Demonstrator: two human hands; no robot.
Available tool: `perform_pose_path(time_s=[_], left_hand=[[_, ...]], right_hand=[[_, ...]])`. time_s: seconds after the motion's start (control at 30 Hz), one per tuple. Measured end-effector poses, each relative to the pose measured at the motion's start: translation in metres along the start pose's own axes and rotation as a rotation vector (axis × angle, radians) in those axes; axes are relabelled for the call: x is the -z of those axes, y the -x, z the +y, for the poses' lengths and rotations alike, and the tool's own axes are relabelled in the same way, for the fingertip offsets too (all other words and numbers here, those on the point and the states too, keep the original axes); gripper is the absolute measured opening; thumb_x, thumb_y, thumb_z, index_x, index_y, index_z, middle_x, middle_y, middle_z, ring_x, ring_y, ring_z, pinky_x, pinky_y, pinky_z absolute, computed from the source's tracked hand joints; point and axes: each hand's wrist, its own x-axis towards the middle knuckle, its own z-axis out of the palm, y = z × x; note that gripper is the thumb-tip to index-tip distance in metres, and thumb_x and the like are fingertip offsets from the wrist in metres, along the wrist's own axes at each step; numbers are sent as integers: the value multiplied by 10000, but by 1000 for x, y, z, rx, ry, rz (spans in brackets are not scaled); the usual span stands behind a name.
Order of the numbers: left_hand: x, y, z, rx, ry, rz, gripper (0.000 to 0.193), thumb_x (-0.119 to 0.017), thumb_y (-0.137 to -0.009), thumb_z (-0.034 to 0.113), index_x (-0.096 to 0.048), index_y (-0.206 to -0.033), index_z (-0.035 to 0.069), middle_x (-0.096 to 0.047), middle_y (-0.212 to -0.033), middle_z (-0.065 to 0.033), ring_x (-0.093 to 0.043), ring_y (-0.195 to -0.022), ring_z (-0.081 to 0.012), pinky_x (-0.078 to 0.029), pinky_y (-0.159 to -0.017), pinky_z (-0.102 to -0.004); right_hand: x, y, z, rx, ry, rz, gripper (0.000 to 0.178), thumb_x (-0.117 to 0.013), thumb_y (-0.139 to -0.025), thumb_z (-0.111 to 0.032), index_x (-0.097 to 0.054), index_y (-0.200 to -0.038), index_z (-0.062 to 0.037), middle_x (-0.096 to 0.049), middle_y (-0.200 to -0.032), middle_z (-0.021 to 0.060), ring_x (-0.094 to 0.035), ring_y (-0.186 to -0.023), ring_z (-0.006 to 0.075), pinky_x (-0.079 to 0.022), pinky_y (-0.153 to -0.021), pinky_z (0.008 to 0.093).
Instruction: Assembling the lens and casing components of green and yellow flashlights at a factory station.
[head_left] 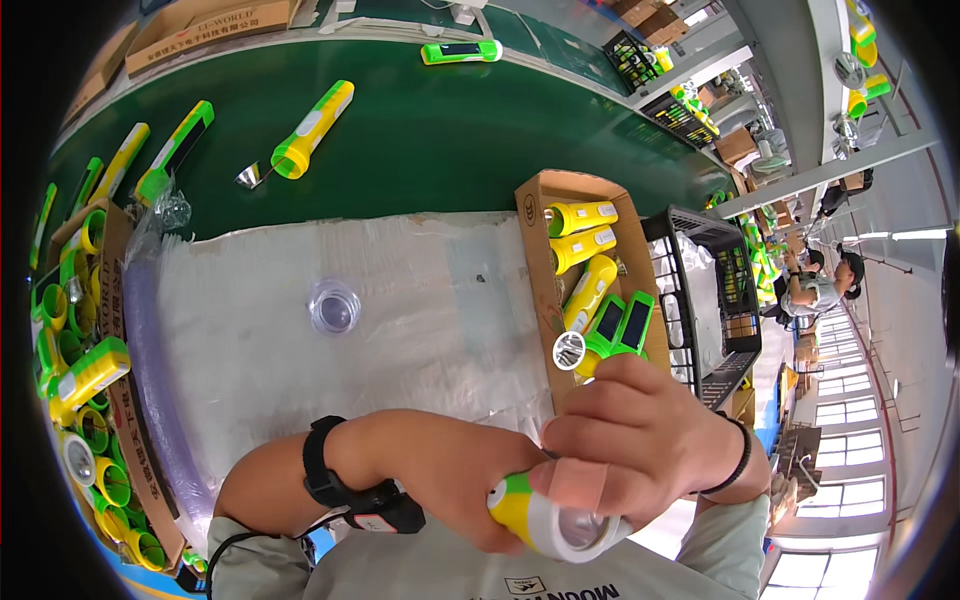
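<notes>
Close to my body I hold a yellow and green flashlight (pixel 516 512) with a white rim round its clear front. My left hand (pixel 478 485) is wrapped round its body, the fingers partly hidden. My right hand (pixel 640 430) is closed on the white head end, with a bandage-like strip on one finger. Clear round plastic lenses (pixel 334 306), seemingly stacked, lie on the pale covered worktop (pixel 420 350). Just beyond my right hand, a cardboard box (pixel 540 290) contains several yellow and green flashlights, one with a shiny reflector (pixel 569 350) facing up.
A green conveyor belt (pixel 400 130) beyond the worktop carries several flashlights, one (pixel 318 130) with a reflector hanging out. Left stands a box (pixel 150 470) full of flashlight bodies beside a roll of clear plastic (pixel 160 350). A black crate (pixel 735 300) is right; people sit farther off.
</notes>
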Motion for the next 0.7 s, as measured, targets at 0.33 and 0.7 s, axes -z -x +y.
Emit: perform_pose_path(time_s=[0.33, 0.7], left_hand=[[-7, 0, -4, -571, -631, 340, 406, -638, -869, 276, -536, -1220, 98, -607, -1139, -115, -616, -993, -287, -531, -788, -351], [-12, -15, 1, -134, -185, 734, 423, -684, -768, 149, -559, -1166, 82, -653, -962, -114, -641, -944, -273, -494, -830, -352]], right_hand=[[-20, -14, 2, 317, -96, 239, 172, -557, -809, -116, -627, -948, -44, -584, -1074, 134, -556, -1106, 342, -428, -947, 518], [-30, 7, 31, -12, -345, 417, 543, -542, -869, -242, -384, -1341, -28, -418, -1323, 235, -494, -1122, 403, -455, -887, 396]])
